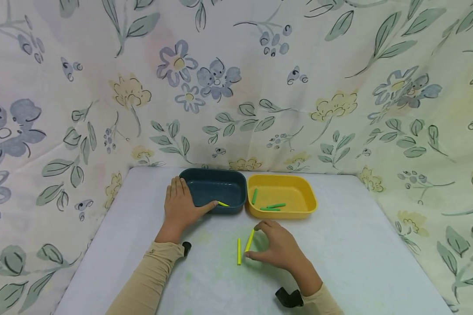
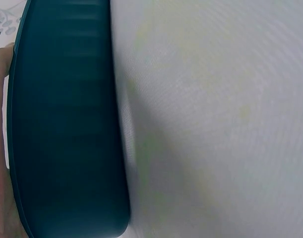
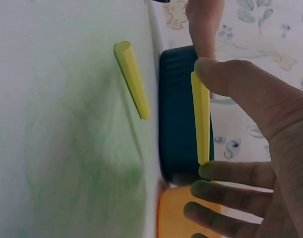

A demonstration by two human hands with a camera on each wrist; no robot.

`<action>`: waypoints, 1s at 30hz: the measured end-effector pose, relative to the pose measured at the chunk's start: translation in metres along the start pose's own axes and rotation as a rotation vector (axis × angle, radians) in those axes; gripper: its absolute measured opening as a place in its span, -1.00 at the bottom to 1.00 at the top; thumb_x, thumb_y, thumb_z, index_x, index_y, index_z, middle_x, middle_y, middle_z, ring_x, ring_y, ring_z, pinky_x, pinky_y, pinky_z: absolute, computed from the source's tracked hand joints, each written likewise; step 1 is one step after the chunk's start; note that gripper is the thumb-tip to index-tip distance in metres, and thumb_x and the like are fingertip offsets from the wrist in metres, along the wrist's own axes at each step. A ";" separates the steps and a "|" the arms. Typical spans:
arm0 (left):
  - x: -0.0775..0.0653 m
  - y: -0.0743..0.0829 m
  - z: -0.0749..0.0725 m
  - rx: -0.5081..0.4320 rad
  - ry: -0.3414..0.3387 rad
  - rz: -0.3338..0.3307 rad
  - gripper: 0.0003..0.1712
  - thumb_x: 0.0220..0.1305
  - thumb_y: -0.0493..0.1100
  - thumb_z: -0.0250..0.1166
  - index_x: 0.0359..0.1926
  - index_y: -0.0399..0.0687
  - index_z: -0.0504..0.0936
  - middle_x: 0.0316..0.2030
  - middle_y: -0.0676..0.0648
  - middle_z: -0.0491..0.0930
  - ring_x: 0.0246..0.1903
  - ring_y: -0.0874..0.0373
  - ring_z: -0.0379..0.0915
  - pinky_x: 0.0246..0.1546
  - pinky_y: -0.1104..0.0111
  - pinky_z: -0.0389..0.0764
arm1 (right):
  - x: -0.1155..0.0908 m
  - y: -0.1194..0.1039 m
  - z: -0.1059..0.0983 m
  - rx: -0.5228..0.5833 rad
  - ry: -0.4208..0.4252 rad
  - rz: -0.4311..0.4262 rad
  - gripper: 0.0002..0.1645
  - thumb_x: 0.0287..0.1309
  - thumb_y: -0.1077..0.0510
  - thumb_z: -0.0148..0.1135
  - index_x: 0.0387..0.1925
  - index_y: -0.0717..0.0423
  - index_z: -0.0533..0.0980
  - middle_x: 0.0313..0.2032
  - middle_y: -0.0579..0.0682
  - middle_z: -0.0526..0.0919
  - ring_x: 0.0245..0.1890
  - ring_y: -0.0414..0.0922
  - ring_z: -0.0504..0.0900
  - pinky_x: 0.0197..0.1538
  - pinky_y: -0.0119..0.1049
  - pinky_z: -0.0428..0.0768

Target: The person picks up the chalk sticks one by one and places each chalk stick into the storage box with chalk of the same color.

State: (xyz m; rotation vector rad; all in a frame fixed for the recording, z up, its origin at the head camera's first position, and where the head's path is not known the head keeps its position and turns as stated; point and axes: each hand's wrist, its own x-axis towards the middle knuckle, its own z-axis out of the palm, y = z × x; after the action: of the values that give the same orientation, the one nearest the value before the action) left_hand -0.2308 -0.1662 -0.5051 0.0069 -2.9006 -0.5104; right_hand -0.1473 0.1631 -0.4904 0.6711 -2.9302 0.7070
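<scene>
Nearest: the right hand [image 1: 277, 247] pinches a yellow chalk stick [image 1: 250, 240] end to end, thumb on the near end, index fingertip on the far end. The stick spans the gap between them and, in the right wrist view, is clear of the desk [image 1: 362, 245]. A second yellow stick [image 1: 238, 252] lies on the desk just left of the grip, not touching it.

The step in hand appears to be the pickup. The next move calls for even end pressure and enough lift to clear a tub rim.

Farther, along the desk's far edge: the left hand [image 1: 181, 208], fingers extended, rests on the navy tub [image 1: 236, 210] at its left end and near rim. One yellow piece [image 1: 224, 204] lies inside, beside the thumb tip. The adjoining yellow tub [image 1: 281, 215] contains three green sticks [image 1: 276, 205].
</scene>
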 end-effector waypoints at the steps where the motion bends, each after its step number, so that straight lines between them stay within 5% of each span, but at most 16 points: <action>1: 0.000 0.000 0.000 0.001 -0.002 -0.001 0.73 0.00 0.88 0.06 0.65 -0.49 -0.14 0.67 -0.48 -0.21 0.69 -0.36 -0.30 0.69 -0.17 -0.19 | 0.000 -0.001 0.000 -0.002 0.003 -0.001 -0.14 -0.19 -0.47 0.68 0.07 -0.08 0.66 0.05 -0.17 0.67 -0.01 -0.20 0.63 0.09 -0.08 0.71; 8: 0.000 -0.002 0.003 -0.003 -0.003 -0.009 0.74 0.00 0.88 0.06 0.65 -0.49 -0.14 0.67 -0.48 -0.21 0.69 -0.35 -0.32 0.69 -0.16 -0.19 | 0.005 -0.004 -0.003 -0.002 0.026 -0.016 -0.15 -0.17 -0.44 0.68 0.09 -0.10 0.65 0.07 -0.15 0.67 -0.04 -0.12 0.67 0.04 -0.09 0.71; 18: 0.000 -0.001 0.002 -0.008 0.001 -0.003 0.75 -0.01 0.89 0.06 0.65 -0.50 -0.14 0.67 -0.49 -0.22 0.69 -0.36 -0.28 0.68 -0.18 -0.17 | 0.019 -0.008 -0.004 0.011 0.045 0.000 -0.08 -0.08 -0.47 0.62 0.23 -0.09 0.63 0.24 -0.07 0.66 0.18 -0.02 0.68 0.20 0.02 0.70; 30: 0.002 -0.002 0.003 -0.006 -0.005 -0.005 0.73 0.01 0.86 0.10 0.65 -0.50 -0.16 0.67 -0.48 -0.24 0.69 -0.36 -0.28 0.69 -0.17 -0.17 | 0.036 -0.005 -0.004 0.070 0.097 0.013 -0.09 0.01 -0.50 0.55 0.24 -0.07 0.61 0.19 -0.11 0.63 0.07 -0.03 0.71 0.08 -0.05 0.74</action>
State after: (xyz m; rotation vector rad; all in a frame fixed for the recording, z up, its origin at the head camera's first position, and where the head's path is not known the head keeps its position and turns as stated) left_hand -0.2331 -0.1669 -0.5077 0.0125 -2.9050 -0.5206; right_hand -0.1774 0.1464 -0.4798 0.6059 -2.8360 0.8232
